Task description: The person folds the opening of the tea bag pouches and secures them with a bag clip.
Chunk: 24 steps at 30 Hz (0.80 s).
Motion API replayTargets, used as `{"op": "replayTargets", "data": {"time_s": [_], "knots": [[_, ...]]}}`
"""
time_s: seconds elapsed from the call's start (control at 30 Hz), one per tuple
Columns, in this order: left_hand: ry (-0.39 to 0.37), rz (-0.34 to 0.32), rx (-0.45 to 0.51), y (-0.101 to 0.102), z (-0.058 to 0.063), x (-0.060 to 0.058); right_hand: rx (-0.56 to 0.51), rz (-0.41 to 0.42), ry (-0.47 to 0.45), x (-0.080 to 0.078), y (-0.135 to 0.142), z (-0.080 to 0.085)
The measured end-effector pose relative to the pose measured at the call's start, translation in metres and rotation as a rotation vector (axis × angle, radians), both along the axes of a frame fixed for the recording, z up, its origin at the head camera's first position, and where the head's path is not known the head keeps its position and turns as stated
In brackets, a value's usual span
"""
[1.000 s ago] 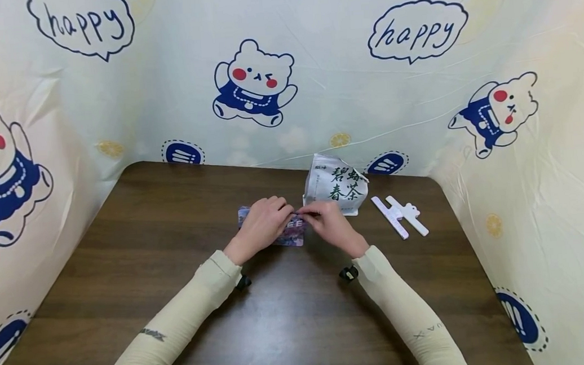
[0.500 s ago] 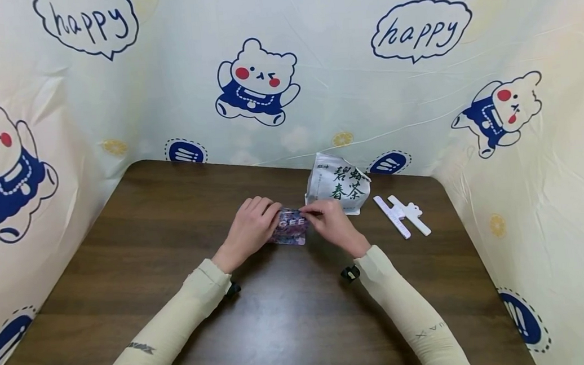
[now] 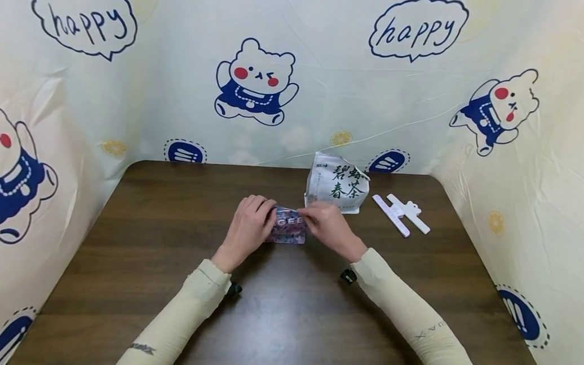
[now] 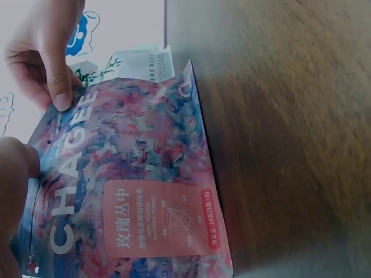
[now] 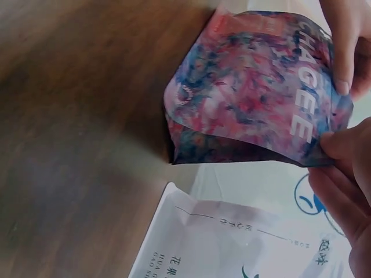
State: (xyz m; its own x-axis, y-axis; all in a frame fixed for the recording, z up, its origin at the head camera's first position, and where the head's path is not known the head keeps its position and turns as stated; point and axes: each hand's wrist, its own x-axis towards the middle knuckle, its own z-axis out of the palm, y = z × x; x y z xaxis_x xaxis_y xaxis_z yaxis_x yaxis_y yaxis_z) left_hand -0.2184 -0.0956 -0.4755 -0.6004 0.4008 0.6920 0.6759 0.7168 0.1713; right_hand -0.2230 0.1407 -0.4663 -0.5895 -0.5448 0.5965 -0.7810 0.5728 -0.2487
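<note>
Both hands hold a tea pouch (image 3: 289, 228) with a pink-and-blue painted pattern and CHAGEE lettering, standing on the table. At its left top edge, my left hand (image 3: 248, 225) grips with the thumb on the lettered front side, covering that end in the head view. My right hand (image 3: 329, 225) pinches the top right corner between thumb and fingers. A pink label (image 4: 159, 219) shows on the pouch front in the left wrist view. From the right wrist view, the folded side of the pouch (image 5: 226, 149) faces the camera.
Just behind my right hand stands a white tea bag (image 3: 336, 182) with green characters. Two white bag clips (image 3: 401, 214) lie to its right on the brown wooden table (image 3: 281, 319). A printed cloth (image 3: 341, 88) hangs around the table's back and sides.
My left hand has slid left along the pouch's top edge, uncovering more of the front lettering. My right hand keeps its pinch at the corner and has barely moved.
</note>
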Motion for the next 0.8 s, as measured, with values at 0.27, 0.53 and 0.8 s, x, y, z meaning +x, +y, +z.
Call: {"op": "replayTargets", "data": {"time_s": [0.27, 0.53, 0.8], "knots": [[0.021, -0.038, 0.015, 0.001, -0.003, -0.003, 0.055, 0.004, 0.188, 0.003, -0.001, -0.01], [0.041, -0.037, 0.005, 0.005, -0.001, -0.003, 0.159, 0.006, 0.34, 0.004, -0.006, -0.013], [0.016, -0.044, -0.019, 0.004, 0.0, -0.004, 0.166, 0.003, 0.35, 0.006, -0.006, -0.014]]}}
